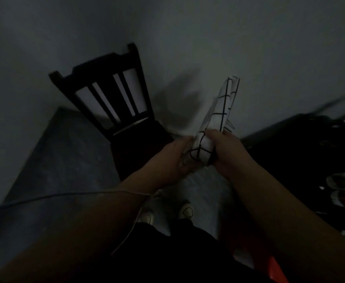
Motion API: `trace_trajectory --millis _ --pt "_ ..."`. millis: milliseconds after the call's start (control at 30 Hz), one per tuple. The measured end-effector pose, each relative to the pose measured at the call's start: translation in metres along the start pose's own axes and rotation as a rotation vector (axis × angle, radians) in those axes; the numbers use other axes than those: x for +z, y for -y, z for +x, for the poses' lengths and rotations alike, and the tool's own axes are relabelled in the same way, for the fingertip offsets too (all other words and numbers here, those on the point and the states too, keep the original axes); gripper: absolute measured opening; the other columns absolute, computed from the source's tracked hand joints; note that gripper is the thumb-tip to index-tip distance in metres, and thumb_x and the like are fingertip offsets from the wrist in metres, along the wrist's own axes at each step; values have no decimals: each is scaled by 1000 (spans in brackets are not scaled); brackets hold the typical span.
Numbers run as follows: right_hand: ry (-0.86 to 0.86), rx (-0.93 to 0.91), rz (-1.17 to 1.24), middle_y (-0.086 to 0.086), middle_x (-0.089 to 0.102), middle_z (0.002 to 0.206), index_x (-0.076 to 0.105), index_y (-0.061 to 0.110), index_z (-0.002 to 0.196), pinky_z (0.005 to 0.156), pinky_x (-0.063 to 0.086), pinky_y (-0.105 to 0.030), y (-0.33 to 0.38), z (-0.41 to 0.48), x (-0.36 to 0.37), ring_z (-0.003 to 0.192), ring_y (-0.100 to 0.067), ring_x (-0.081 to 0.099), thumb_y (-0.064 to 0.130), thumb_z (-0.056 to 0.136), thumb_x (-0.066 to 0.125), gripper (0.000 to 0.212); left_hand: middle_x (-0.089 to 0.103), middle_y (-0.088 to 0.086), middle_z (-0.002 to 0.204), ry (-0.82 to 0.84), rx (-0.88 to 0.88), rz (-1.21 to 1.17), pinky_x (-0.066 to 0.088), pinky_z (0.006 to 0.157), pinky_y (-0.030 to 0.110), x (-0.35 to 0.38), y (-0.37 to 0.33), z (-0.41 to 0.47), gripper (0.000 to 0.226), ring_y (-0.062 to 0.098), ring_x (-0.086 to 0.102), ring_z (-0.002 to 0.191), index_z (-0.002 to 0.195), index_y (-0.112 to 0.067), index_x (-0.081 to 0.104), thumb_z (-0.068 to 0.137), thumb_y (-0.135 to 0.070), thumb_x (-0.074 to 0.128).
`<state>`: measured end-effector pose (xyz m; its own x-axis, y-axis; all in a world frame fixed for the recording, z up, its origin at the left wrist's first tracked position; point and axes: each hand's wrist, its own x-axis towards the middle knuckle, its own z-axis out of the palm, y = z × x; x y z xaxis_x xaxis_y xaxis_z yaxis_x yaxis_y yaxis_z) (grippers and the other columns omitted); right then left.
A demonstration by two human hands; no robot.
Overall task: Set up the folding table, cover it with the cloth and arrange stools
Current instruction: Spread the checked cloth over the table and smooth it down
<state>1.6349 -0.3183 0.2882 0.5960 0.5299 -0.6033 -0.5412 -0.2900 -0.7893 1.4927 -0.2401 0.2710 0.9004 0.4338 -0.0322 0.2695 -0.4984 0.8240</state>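
- Dim room, head view: I see a pale wall meeting a grey floor, with a dark slat-back chair against the wall.
- I read the cloth as a folded white bundle with a black grid, held in the air right of the chair.
- I see the left hand with fingers curled round the bundle's near end.
- I see the right hand with fingers wrapped over that end from the other side.
- I note a thin cable at lower left.
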Motion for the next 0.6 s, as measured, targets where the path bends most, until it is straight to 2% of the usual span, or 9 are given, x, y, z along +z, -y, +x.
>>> trace_trajectory --millis 67,133,200,267,367,500,600 --pt "0 17 98 -14 71 91 63 1 107 61 59 -35 12 -22 -3 76 -24 72 13 100 54 17 54 -2 131 52 1 -47 35 96 9 -7 -10 3 70 7 51 117 141 -8 46 82 -32 75" --pt "-6 -5 172 -20 71 101 62 -3 116 67 61 -38 17 -42 -6 86 -29 73 13 100 54 24 53 -9 130 112 8 -66 38 96 11 -12 -17 8 70 2 51 117 142 -16 44 82 -25 79" --pt "-38 -41 258 -26 68 114 58 -4 124 77 60 -47 19 -66 -9 100 -38 70 12 100 53 29 59 -12 128 162 54 -91 47 97 19 -16 -22 10 61 1 57 112 136 -22 50 83 -28 78" --pt "-84 -80 320 -30 65 118 55 -6 124 79 59 -51 20 -90 -11 102 -43 69 12 99 53 31 66 -11 119 209 107 -117 50 92 23 -21 -31 9 49 0 62 105 129 -24 56 85 -29 76" --pt "-203 -156 365 -36 61 121 52 -10 125 76 59 -56 15 -125 -11 97 -45 70 12 99 54 34 67 -11 116 300 195 -74 49 86 23 -28 -46 3 40 2 62 101 126 -25 59 88 -27 73" --pt "-407 -227 483 -34 55 131 47 -7 129 89 52 -66 3 -168 -19 115 -49 60 10 97 54 36 64 -5 120 439 273 4 52 91 28 -27 -63 -6 48 9 62 106 131 -27 53 87 -31 72" --pt "-510 -252 586 -31 58 127 48 -1 129 86 55 -62 -17 -209 -34 111 -47 63 11 97 54 35 65 -4 113 541 338 64 52 88 32 -12 -83 -22 41 12 62 102 125 -25 56 87 -25 69"
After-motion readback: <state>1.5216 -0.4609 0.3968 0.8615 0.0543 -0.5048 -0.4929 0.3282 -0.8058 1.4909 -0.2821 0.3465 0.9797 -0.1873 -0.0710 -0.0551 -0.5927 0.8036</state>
